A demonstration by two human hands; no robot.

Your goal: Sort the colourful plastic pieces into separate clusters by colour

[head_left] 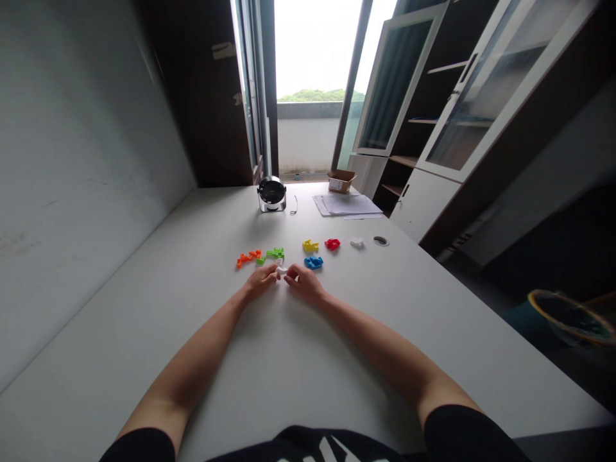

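Observation:
Between my two hands, low over the white table (332,385), is a small white plastic piece (282,270); its exact shape is too small to make out. The fingers of my left hand (261,281) are closed on its left side. From the right, my right hand (305,282) pinches its other side. Just beyond the hands lie light green pieces (276,253), with orange pieces (249,257) in a row to their left. A blue cluster (314,262) lies past the right hand, and yellow pieces (310,246) sit behind it.
Red pieces (332,244) and more white pieces (357,242) lie to the right, near a round cable hole (380,241). Farther back stand a small black fan (272,193), papers (349,205) and an open cardboard box (341,181). A wall (86,160) borders the table's left side.

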